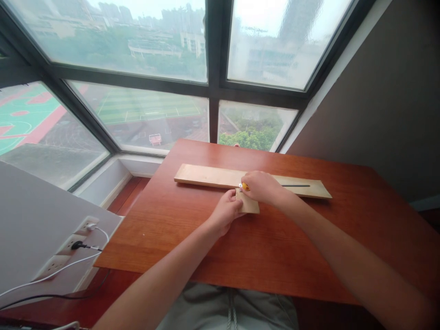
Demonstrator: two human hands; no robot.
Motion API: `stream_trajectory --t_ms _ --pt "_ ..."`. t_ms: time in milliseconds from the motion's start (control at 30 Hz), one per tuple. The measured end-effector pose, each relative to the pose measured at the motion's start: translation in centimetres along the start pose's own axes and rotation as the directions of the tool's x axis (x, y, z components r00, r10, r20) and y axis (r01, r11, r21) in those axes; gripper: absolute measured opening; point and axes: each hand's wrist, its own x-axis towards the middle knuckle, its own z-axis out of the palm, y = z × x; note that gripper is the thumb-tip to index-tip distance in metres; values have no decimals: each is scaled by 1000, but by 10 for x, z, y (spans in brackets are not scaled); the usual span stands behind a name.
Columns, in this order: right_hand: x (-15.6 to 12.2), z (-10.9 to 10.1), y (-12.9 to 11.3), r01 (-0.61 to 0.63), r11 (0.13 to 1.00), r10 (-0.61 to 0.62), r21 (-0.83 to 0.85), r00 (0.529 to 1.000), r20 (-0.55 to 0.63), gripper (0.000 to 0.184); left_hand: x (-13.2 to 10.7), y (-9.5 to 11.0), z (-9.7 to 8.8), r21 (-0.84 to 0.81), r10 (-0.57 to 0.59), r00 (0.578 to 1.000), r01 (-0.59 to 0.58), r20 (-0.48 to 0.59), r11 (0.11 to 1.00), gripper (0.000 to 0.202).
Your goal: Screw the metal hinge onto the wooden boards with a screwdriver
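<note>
My left hand (pixel 227 211) is closed around the left edge of a small, pale, flat wooden piece (pixel 250 206), with the thumb on top. My right hand (pixel 261 187) is closed on a small yellow tool (pixel 245 186). Most of that tool is hidden in the fist, so its exact kind does not show. Its pale tip is at the far edge of the small piece. Just behind both hands, a long pale wooden board (pixel 206 175) lies flat across the table. A thin dark strip (pixel 297 185) runs along the board's right part, beside my right wrist.
The reddish-brown wooden table (pixel 165 229) reaches to large windows (pixel 144 110) at the back. Wall sockets (pixel 70 245) with plugged-in white and black cables are low on the left. A sloping grey wall (pixel 371 101) stands on the right.
</note>
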Motion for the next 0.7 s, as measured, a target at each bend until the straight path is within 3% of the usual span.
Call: stream_trajectory --t_ms 200,700 --pt "-1 -8 2 75 997 -76 21 997 27 15 0 1 1 4 -8 1000 8 -11 1000 35" --pt "-1 2 7 73 986 -74 147 997 3 18 4 -2 -2 -6 -11 1000 11 -7 1000 31"
